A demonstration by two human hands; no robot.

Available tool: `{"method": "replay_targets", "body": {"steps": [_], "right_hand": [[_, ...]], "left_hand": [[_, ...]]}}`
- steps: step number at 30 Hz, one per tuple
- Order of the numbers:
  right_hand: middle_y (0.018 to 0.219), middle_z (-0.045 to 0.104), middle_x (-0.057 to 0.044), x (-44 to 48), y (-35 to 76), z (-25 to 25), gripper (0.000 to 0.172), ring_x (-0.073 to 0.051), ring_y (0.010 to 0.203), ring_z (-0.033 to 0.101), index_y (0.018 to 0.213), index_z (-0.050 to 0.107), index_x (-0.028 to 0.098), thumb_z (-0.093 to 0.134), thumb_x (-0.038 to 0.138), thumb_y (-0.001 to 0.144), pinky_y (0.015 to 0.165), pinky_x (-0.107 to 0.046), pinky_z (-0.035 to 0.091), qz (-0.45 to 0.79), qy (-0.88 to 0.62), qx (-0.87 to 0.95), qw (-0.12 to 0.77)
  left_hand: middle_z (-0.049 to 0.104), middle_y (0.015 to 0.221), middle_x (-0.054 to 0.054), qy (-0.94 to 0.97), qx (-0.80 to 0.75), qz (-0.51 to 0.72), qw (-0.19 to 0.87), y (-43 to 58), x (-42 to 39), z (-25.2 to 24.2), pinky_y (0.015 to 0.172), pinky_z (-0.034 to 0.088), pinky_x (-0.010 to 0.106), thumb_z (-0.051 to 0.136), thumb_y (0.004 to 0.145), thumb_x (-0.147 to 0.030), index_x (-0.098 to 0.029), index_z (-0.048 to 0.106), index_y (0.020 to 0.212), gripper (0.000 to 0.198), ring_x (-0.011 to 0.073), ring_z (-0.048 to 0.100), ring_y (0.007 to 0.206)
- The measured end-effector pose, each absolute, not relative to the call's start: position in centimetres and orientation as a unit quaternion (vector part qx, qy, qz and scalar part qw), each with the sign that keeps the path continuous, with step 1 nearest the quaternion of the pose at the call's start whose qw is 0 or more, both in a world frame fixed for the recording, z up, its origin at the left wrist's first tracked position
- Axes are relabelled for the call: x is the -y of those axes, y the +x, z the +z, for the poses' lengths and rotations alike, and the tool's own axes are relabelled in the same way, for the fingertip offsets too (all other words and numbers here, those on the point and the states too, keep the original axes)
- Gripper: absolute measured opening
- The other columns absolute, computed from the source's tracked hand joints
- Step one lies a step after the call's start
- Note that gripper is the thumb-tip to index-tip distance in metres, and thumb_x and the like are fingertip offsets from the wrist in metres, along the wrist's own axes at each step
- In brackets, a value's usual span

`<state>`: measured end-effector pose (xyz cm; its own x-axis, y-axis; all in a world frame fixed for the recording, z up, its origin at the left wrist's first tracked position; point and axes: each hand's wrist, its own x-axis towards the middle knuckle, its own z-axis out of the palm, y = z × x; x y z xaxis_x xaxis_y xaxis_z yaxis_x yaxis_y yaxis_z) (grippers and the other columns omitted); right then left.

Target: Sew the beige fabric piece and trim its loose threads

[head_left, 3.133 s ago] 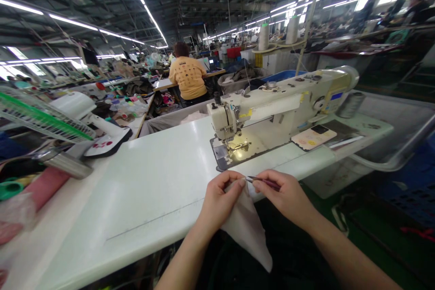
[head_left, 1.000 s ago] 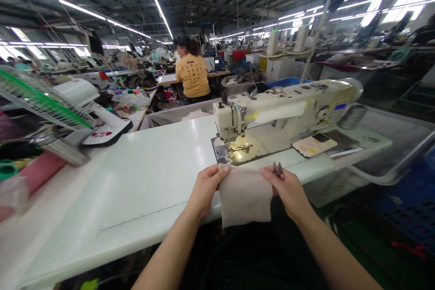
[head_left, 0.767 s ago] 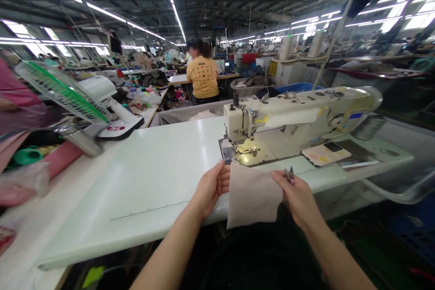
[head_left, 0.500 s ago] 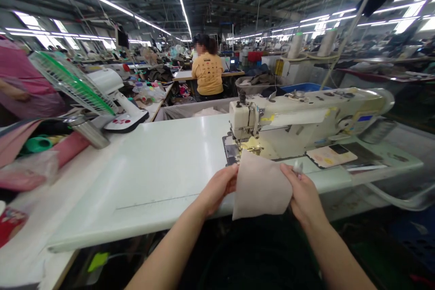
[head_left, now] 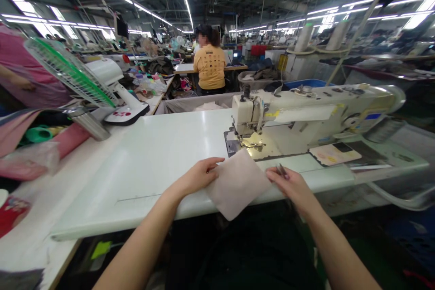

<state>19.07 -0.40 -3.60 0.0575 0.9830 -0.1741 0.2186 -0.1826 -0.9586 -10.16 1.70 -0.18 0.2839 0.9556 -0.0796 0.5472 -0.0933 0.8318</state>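
The left hand (head_left: 199,174) lies open and flat, its edge against a square of pale beige cloth (head_left: 236,184). The cloth sits on the white sewing table (head_left: 152,190) just in front of the cream industrial sewing machine (head_left: 299,118), its top corner near the needle plate. The right hand (head_left: 288,186), just beside the cloth's right corner, holds small metal thread snips (head_left: 280,170) in a narrow pinch. Beyond the machine sits a co-worker in a yellow T-shirt (head_left: 210,69).

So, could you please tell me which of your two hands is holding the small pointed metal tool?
Your right hand holds the small pointed metal tool, its tips showing above the fingers. Your left hand holds no tool, with only the beige fabric piece at its fingertips.
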Motion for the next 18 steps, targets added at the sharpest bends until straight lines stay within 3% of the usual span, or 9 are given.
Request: {"method": "replay_targets", "body": {"steps": [2,5,7,10,13,18], "right_hand": [[0.086,0.073,-0.006,0.0,18.5,-3.5,0.034,-0.021,0.078,0.065,0.092,0.071,0.017,0.064,0.048,0.079,0.075,-0.035,0.050,0.375,-0.632,0.562,0.379],[0.110,0.072,-0.008,-0.2,17.1,-3.4,0.030,-0.025,0.103,0.065,0.101,0.071,0.020,0.049,0.037,0.090,0.094,-0.040,0.048,0.228,-0.616,0.658,0.368],[0.122,0.068,-0.006,-0.1,16.2,-3.5,0.033,-0.022,0.111,0.064,0.111,0.069,0.022,0.042,0.025,0.093,0.097,-0.038,0.049,0.186,-0.556,0.737,0.336],[0.138,0.060,-0.004,0.3,15.2,-3.9,0.040,-0.022,0.111,0.065,0.123,0.065,0.024,0.041,0.016,0.092,0.093,-0.038,0.053,0.149,-0.517,0.811,0.228],[0.142,0.056,-0.003,0.4,15.0,-4.1,0.039,-0.024,0.107,0.067,0.128,0.062,0.025,0.045,0.019,0.094,0.091,-0.040,0.056,0.126,-0.527,0.823,0.170],[0.140,0.058,-0.001,0.3,15.8,-4.3,0.035,-0.023,0.112,0.066,0.126,0.064,0.027,0.045,0.026,0.097,0.089,-0.037,0.057,0.119,-0.524,0.825,0.178]], "left_hand": [[0.067,0.118,0.013,0.752,-0.571,0.230,0.236,-10.1,-1.5,-0.3,0.098,0.046,0.044,0.053,0.079,-0.009,-0.017,0.062,0.130,0.053,0.0262,0.063,0.104],[0.050,0.144,0.019,0.807,-0.546,0.208,0.089,-8.4,0.0,-1.1,0.112,0.038,0.048,0.044,0.089,-0.012,-0.011,0.054,0.138,0.050,0.0288,0.050,0.131],[0.037,0.154,0.017,0.846,-0.500,0.165,0.086,-6.9,1.5,-2.1,0.115,0.036,0.046,0.039,0.097,-0.023,-0.009,0.047,0.144,0.050,0.0290,0.037,0.142],[0.026,0.158,0.016,0.870,-0.481,0.097,0.046,-5.6,3.2,-3.7,0.119,0.025,0.055,0.041,0.099,-0.040,-0.010,0.037,0.150,0.060,0.0331,0.024,0.148],[0.023,0.159,0.015,0.881,-0.466,0.072,0.032,-5.9,3.6,-4.5,0.120,0.019,0.055,0.041,0.098,-0.053,-0.015,0.032,0.153,0.068,0.0324,0.021,0.148],[0.021,0.161,0.010,0.889,-0.451,0.052,0.059,-8.1,3.3,-3.9,0.119,0.018,0.054,0.036,0.096,-0.063,-0.020,0.028,0.155,0.074,0.0323,0.020,0.149]]}}
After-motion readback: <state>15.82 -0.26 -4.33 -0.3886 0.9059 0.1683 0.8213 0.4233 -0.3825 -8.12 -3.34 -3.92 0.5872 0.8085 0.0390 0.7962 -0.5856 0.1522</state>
